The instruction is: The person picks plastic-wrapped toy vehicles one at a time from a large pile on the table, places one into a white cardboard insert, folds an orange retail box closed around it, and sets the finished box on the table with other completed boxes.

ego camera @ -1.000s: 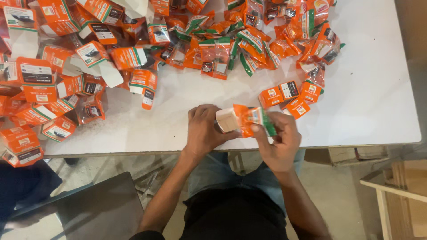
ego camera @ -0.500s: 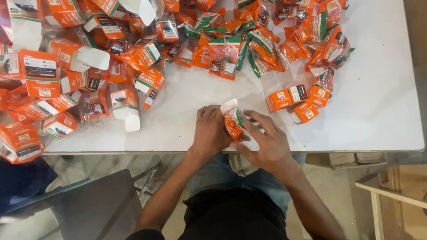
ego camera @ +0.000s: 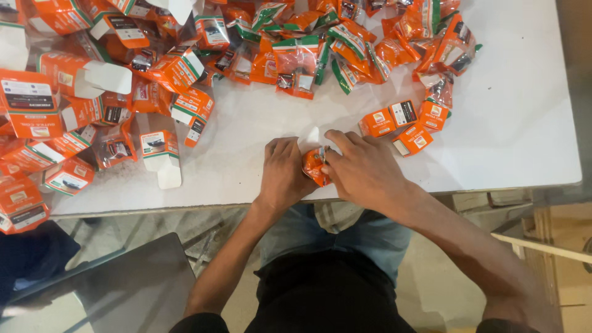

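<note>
Bright overhead light, soft shadows (slight blur)

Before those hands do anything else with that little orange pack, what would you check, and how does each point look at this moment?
1. Both hands on the pack: left hand and right hand grip the small orange pack between them. Ok.
2. Pack over the white table, not past its edge: ok, though close to the near edge.
3. Pack's flap shut: cannot tell, fingers cover most of it.
4. Bare table around the hands: ok.
5. Small closed boxes apart from the right hand: ok, just beyond it.
6. Open cartons within reach on the left: ok, probably.
</note>
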A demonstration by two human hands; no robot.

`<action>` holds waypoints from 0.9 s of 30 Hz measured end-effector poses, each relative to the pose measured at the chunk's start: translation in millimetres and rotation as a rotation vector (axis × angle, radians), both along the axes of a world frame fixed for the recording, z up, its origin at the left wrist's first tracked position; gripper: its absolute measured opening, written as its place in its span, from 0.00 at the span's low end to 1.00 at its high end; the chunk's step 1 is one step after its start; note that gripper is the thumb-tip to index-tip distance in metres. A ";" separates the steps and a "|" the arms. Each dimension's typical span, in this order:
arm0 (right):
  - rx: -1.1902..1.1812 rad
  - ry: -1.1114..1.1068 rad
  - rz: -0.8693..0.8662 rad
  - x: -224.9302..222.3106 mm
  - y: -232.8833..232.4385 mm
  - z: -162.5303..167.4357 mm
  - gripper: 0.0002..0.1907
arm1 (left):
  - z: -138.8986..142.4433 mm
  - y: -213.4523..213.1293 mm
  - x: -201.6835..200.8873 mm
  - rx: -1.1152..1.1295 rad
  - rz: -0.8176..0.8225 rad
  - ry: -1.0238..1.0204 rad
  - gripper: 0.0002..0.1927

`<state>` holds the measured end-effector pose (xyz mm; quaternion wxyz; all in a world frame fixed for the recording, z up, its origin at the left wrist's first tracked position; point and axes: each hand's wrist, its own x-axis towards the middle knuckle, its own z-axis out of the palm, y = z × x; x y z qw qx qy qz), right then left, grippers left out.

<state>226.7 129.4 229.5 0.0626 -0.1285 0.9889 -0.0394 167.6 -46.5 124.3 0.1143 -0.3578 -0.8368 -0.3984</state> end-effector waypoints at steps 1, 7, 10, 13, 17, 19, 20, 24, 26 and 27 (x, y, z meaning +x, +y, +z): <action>0.009 -0.056 -0.037 -0.7 -1.2 -2.4 0.13 | 1.2 0.1 -0.4 0.005 0.005 -0.015 0.28; -0.375 0.370 0.030 28.0 -9.0 -13.2 0.34 | 8.4 0.9 -1.4 0.010 0.012 -0.027 0.27; -0.281 0.451 -0.017 26.0 -10.2 -14.6 0.21 | 9.1 2.4 -0.2 0.000 0.018 0.012 0.27; -0.143 0.373 -0.014 8.6 -12.1 -18.5 0.07 | 8.4 3.4 1.2 0.063 -0.054 0.055 0.34; -0.089 0.277 -0.015 -9.3 -9.6 -30.6 0.07 | 7.9 2.8 0.6 -0.006 -0.017 -0.081 0.31; -0.114 0.216 -0.087 -6.4 -10.8 -40.6 0.07 | 8.0 2.8 0.3 -0.044 -0.004 -0.118 0.30; -0.190 0.276 -0.097 -3.4 -8.4 -43.8 0.11 | 8.2 3.3 0.0 -0.016 0.011 -0.119 0.31; -0.306 0.471 -0.034 16.9 -2.7 -50.0 0.24 | 10.1 5.0 0.8 0.016 0.087 -0.103 0.29; -0.270 0.489 -0.001 21.3 -3.6 -48.0 0.29 | 12.6 3.5 1.5 0.025 0.078 -0.115 0.29; -0.251 0.473 -0.002 21.6 -4.7 -45.6 0.31 | 14.4 1.8 1.6 0.050 0.052 -0.131 0.31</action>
